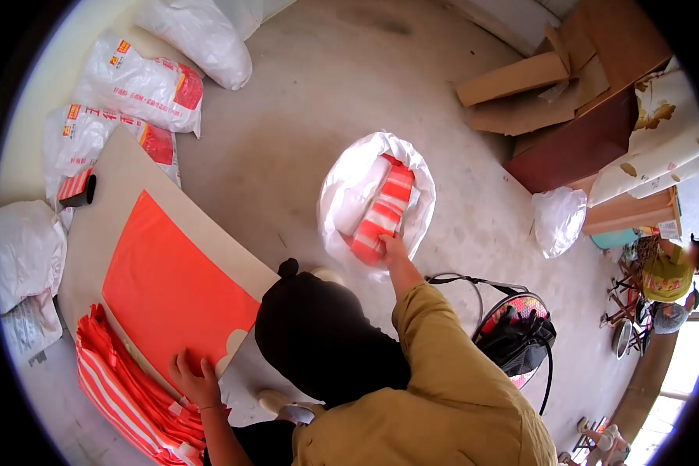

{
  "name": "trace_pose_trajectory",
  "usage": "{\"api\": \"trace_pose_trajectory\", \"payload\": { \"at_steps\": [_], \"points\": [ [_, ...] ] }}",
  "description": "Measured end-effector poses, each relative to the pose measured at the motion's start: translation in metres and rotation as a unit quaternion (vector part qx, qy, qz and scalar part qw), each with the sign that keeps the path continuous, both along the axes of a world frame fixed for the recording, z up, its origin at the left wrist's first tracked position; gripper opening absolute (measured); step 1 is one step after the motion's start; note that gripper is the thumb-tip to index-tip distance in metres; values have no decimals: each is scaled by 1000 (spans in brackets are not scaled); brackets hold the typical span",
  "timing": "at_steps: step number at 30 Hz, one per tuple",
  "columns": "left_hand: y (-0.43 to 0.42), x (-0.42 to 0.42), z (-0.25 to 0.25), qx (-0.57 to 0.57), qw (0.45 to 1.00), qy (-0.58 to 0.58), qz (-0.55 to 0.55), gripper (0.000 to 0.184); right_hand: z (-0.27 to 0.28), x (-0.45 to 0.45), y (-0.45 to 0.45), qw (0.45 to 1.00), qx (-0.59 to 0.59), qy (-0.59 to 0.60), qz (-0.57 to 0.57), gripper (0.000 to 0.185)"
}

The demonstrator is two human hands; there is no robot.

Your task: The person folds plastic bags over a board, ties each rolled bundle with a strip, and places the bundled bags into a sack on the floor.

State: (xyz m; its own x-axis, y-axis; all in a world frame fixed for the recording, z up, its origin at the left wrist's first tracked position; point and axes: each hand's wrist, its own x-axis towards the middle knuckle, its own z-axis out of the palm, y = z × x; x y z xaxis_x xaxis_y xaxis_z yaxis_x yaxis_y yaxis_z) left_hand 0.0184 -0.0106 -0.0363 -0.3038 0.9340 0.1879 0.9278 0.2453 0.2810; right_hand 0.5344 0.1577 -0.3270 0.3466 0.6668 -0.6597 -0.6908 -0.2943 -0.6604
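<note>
The left grip [196, 382], unclenched with fingers splayed, rests on the red cloth [175, 287] atop a tan surface [116, 175], its corner hidden behind a black cap [322, 338]. Right arm [439, 334] outstretched, the right grip [394, 248] clasps a striped bundle [386, 208] inside a white bag [335, 186], fingers partly obscured. Red lettering on stacked sacks [124, 89] is hard to read.

Single head-worn wide view, aimed forward and down; left hand [195, 382], right hand [394, 247] and floor [287, 101] covered from near above.
</note>
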Motion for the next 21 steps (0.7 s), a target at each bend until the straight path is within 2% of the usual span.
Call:
{"api": "trace_pose_trajectory", "payload": {
  "at_steps": [2,5,7,10,12,14,15,18,19,21],
  "points": [
    [0,-1,-1,5,1000,10,-5,47,-31,4,0,999,-24,30,-2,41],
    [-1,-3,-2,7,1000,17,-8,47,-27,10,0,996,-38,83,17,38],
    [0,-3,-3,7,1000,16,-8,47,50,1,4,997,-4,80,-3,36],
    [-1,-2,-1,7,1000,17,-6,48,14,9,15,998,-49,-17,-16,44],
    [-1,0,-1,8,1000,18,-2,48,9,5,13,982,-78,-168,44,53],
    [0,-1,-1,0,1000,17,4,48,11,-9,11,938,-92,-327,71,61],
    [-1,-1,-1,-5,1000,16,7,48,36,-22,8,905,-93,-410,68,65],
    [-2,-2,-1,-9,1000,10,5,48,85,-29,9,771,-57,-615,153,72],
    [-3,-2,0,-12,1000,10,7,48,88,-28,8,715,-42,-669,198,74],
    [-3,-2,-1,-13,1000,8,10,49,76,-10,25,661,-41,-701,266,77]
  ]
}}
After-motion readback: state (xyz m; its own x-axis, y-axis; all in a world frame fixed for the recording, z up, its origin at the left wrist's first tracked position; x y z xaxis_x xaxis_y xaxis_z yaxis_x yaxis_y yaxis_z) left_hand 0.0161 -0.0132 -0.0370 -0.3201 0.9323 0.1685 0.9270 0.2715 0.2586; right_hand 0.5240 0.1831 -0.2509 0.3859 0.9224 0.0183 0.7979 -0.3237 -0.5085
